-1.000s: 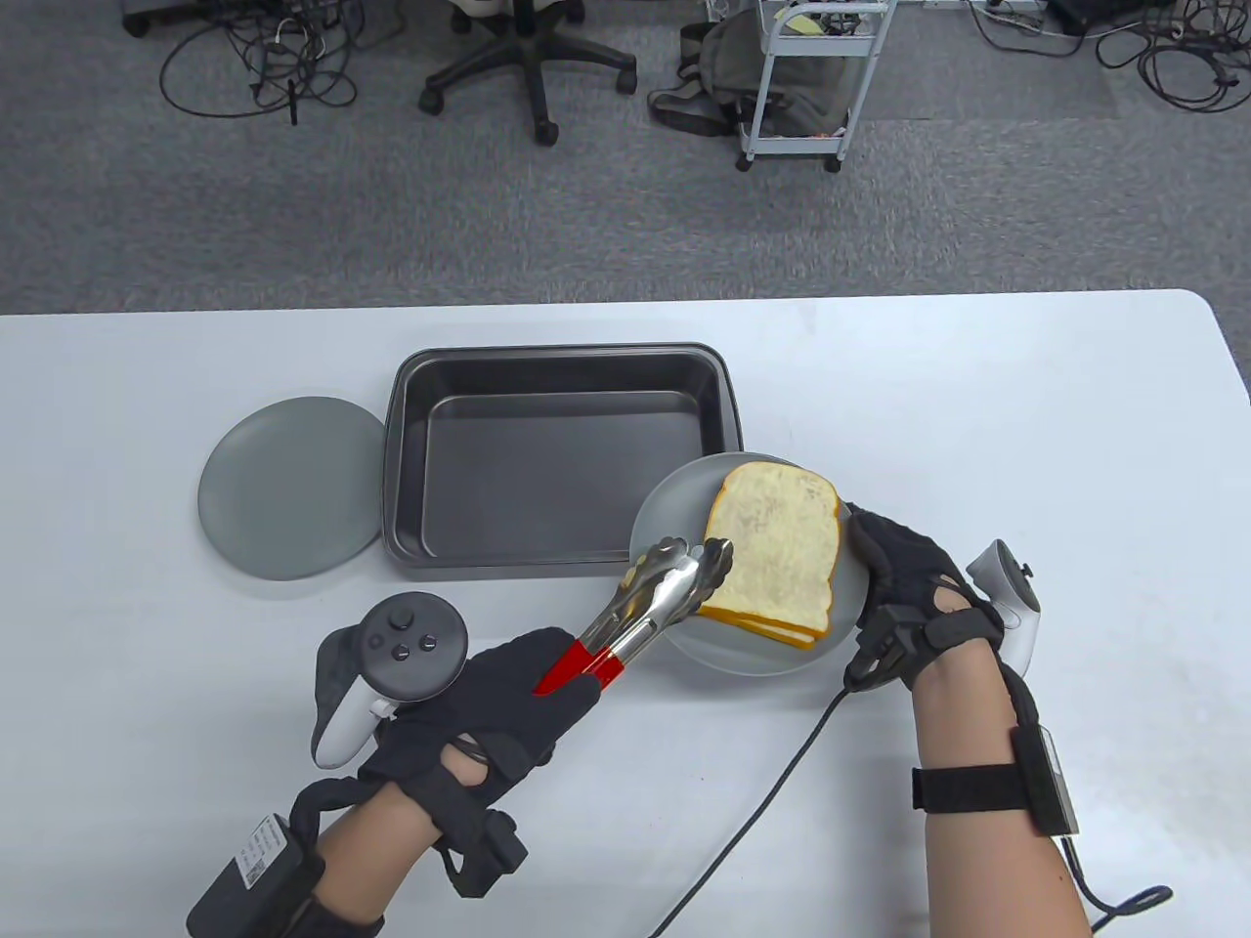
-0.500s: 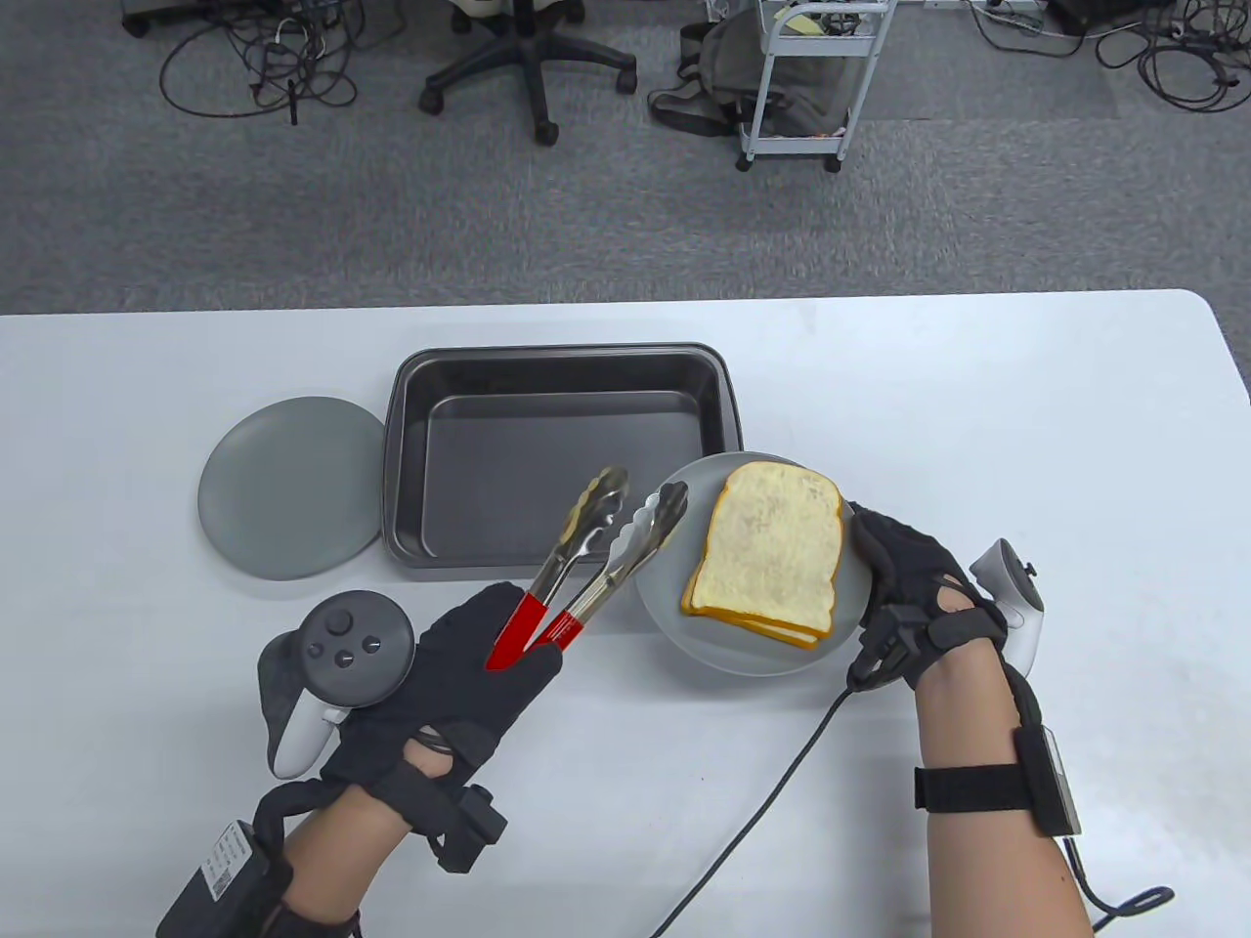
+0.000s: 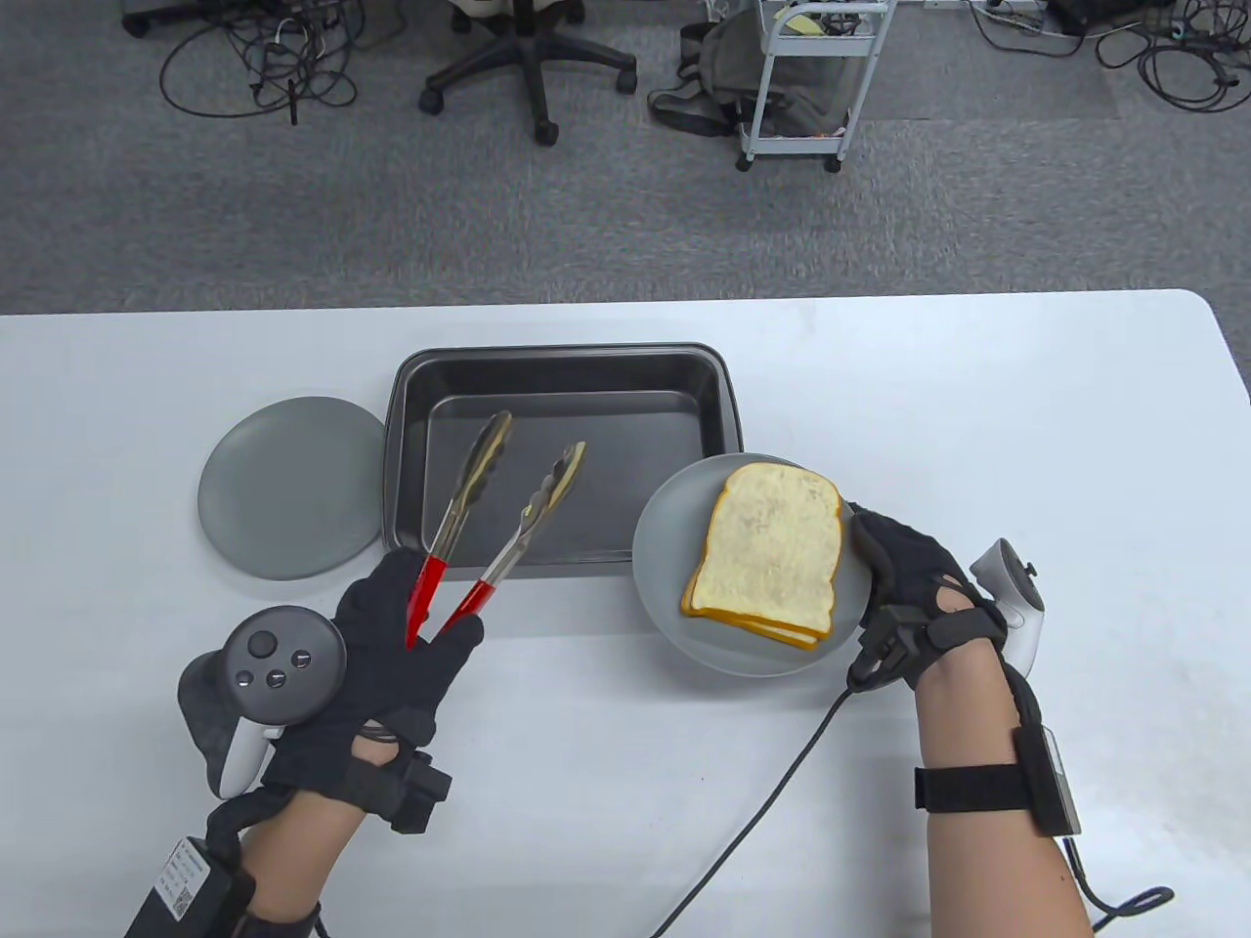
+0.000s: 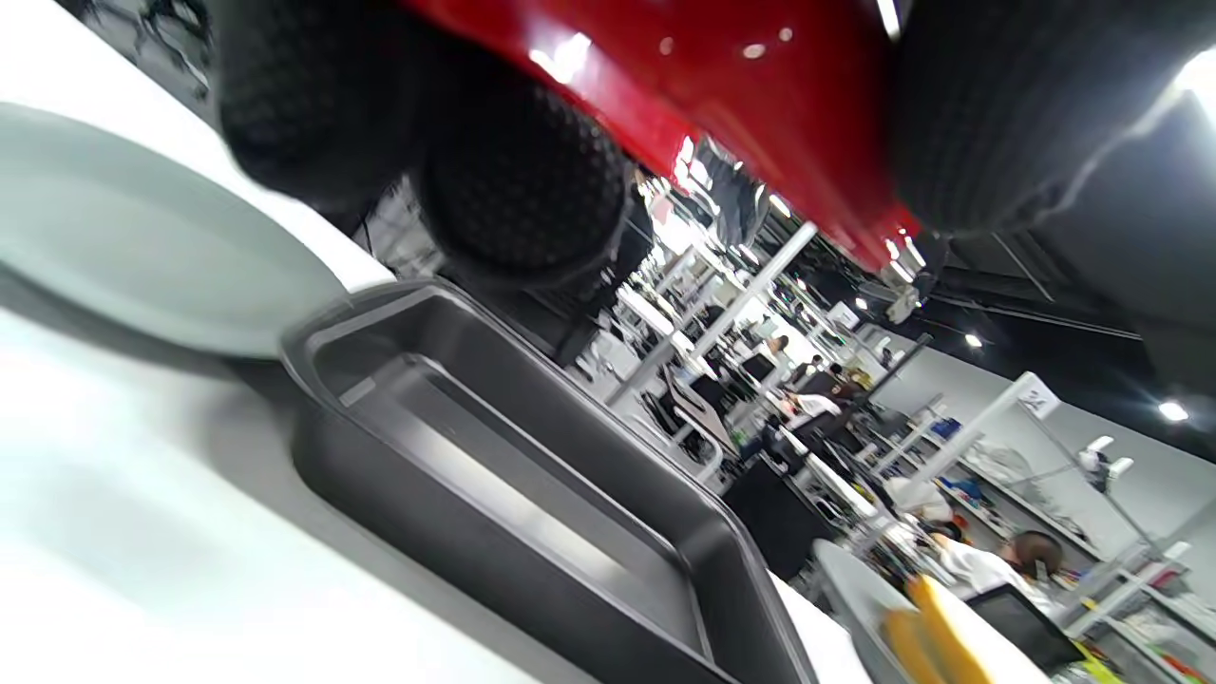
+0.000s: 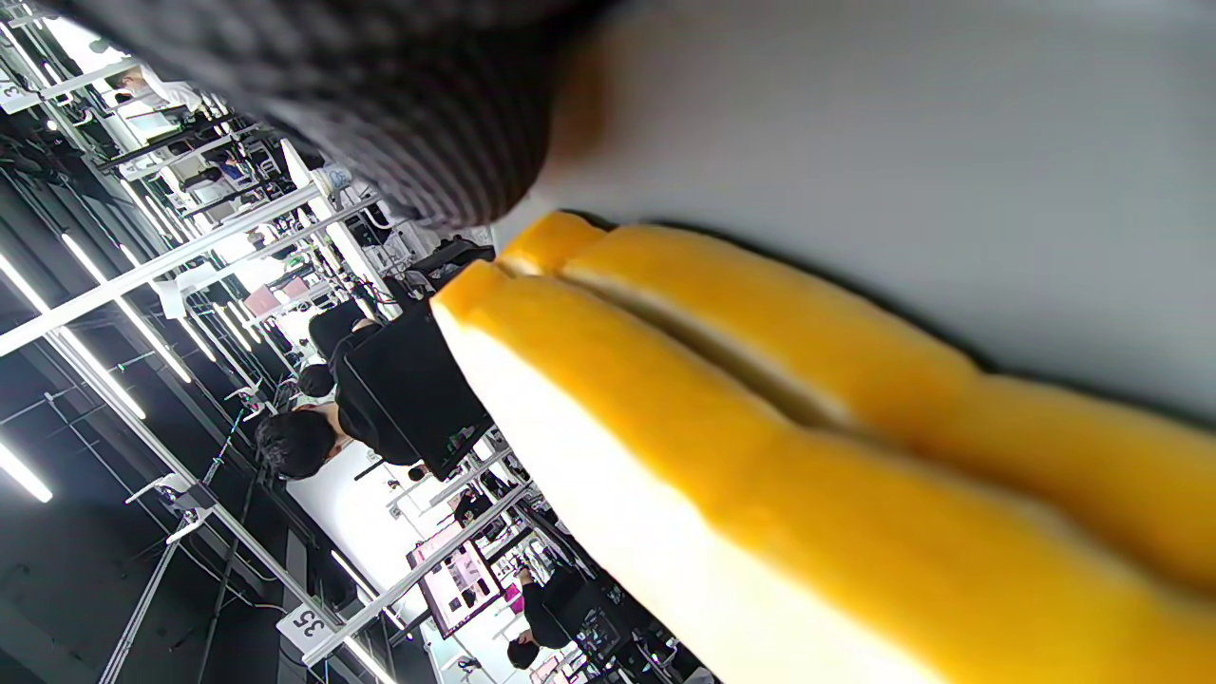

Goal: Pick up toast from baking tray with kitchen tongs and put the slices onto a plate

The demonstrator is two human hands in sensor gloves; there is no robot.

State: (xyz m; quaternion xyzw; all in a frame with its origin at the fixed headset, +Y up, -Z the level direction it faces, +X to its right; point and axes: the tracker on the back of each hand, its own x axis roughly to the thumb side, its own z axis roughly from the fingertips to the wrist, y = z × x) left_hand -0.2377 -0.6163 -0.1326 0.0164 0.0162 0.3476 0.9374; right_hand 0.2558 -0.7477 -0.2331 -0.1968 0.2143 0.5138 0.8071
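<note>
My left hand (image 3: pixel 415 635) grips the red handles of the metal tongs (image 3: pixel 459 503). Their two arms are spread apart and their tips hang over the dark baking tray (image 3: pixel 645 430), which holds no toast. Two toast slices (image 3: pixel 772 552) lie stacked on the grey plate (image 3: pixel 665 547) right of the tray. My right hand (image 3: pixel 894 572) holds that plate's right rim. The left wrist view shows the red handle (image 4: pixel 722 104) between gloved fingers (image 4: pixel 522 190) above the tray (image 4: pixel 532 494). The right wrist view shows the toast's yellow crusts (image 5: pixel 760 456) on the plate (image 5: pixel 950 142).
A second grey plate (image 3: pixel 288 489) with nothing on it lies left of the tray, touching its side. A black cable (image 3: pixel 772 791) runs from my right hand to the table's front edge. An office chair and a trolley stand on the carpet beyond the table.
The tongs let go of the top slice, which now lies flat on the plate. My left hand drew back to the left and the tongs sprang apart over the tray. The right hand stayed.
</note>
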